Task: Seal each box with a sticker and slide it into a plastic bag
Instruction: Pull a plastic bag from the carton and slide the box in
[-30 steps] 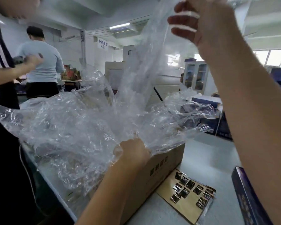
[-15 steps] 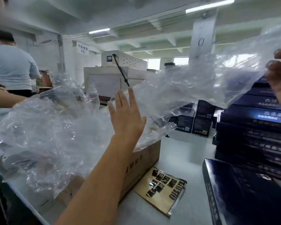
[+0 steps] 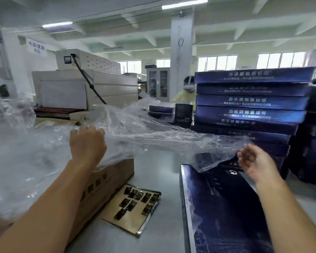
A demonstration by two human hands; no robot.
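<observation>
Flanking the plastic bag (image 3: 153,132) sit carton (image 3: 106,181), sticker sheet (image 3: 133,207), stacked boxes (image 3: 250,103).

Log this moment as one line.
right hand: pinches clear crinkled plastic bag | left hand: rests on pile of clear bags | dark blue flat box: unbagged

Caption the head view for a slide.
Right hand pinches a bag stretched above a box; left hand on the bag pile.

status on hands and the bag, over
Left hand and right hand both grip plastic bag, stretched between them. Blue box flat below, not bagged yet. Nothing blocking it.
</observation>
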